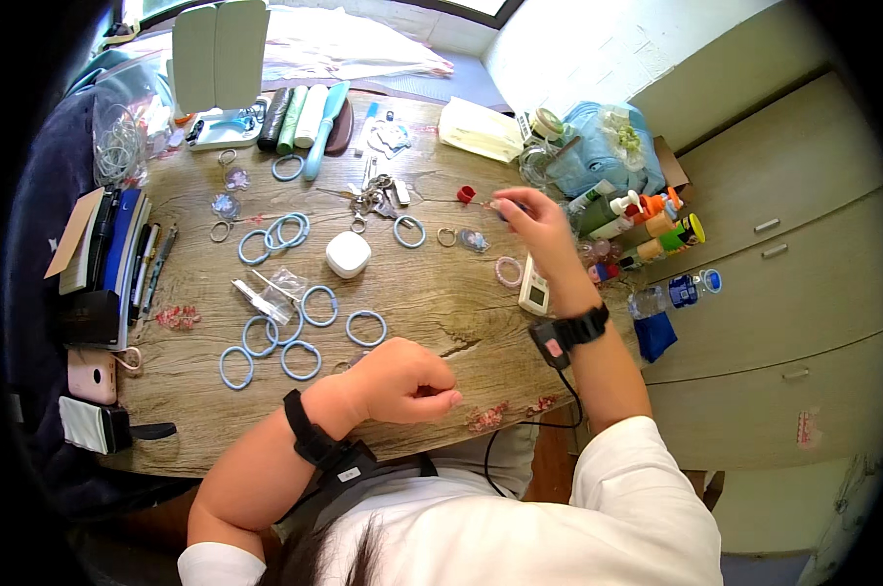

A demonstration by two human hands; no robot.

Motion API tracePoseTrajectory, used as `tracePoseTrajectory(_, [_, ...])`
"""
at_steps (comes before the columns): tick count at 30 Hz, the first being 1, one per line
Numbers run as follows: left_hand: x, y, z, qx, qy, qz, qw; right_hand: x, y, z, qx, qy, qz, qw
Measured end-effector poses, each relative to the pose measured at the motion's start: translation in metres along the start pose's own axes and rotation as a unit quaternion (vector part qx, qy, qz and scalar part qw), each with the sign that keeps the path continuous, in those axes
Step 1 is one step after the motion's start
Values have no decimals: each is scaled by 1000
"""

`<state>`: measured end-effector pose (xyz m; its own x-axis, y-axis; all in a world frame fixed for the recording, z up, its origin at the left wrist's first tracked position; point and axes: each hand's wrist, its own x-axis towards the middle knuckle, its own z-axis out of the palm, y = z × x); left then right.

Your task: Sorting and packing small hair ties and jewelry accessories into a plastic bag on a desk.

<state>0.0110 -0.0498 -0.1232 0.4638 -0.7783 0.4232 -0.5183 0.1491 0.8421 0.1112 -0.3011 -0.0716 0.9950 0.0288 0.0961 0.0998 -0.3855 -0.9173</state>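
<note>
My left hand (405, 381) rests at the front of the wooden table (427, 308), fingers curled, with nothing seen in it. Reaching to the right, my right hand (533, 216) pinches a small thing near a red cap (466, 194); what it is cannot be made out. Below that hand lie a pink beaded bracelet (508, 271) and a white device with a small display (535, 289). Light blue hair ties (367, 328) are spread over the left and middle, around a white round-cornered box (348, 255). A bunch of keys (383, 198) lies behind the box.
Notebooks (123, 242) and pens line the left edge, by a pink power bank (92, 376). At the back stand a folding mirror (218, 55), rolls and a blue hairbrush (324, 132). Pump bottles (617, 209) and a plastic water bottle (668, 294) are at the right.
</note>
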Motion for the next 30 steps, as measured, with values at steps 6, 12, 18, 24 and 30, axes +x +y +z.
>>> tracePoseTrajectory(6, [-1,-5,2,6,12,-10,1000,-55,67,-92,-226,140,-37,963])
tracePoseTrajectory(12, [3,-3,3,-8,14,-13,1000,-84,81,-133,-459,119,-5,881])
tracePoseTrajectory(18, [4,-3,-1,8,-2,-31,999,-83,88,-134,-494,126,58,858])
tracePoseTrajectory(24, [0,-10,4,35,13,-20,999,-80,95,-138,-556,168,-19,814])
tracePoseTrajectory(30, [1,-8,5,12,27,-4,1000,-70,67,-116,-527,143,-7,837])
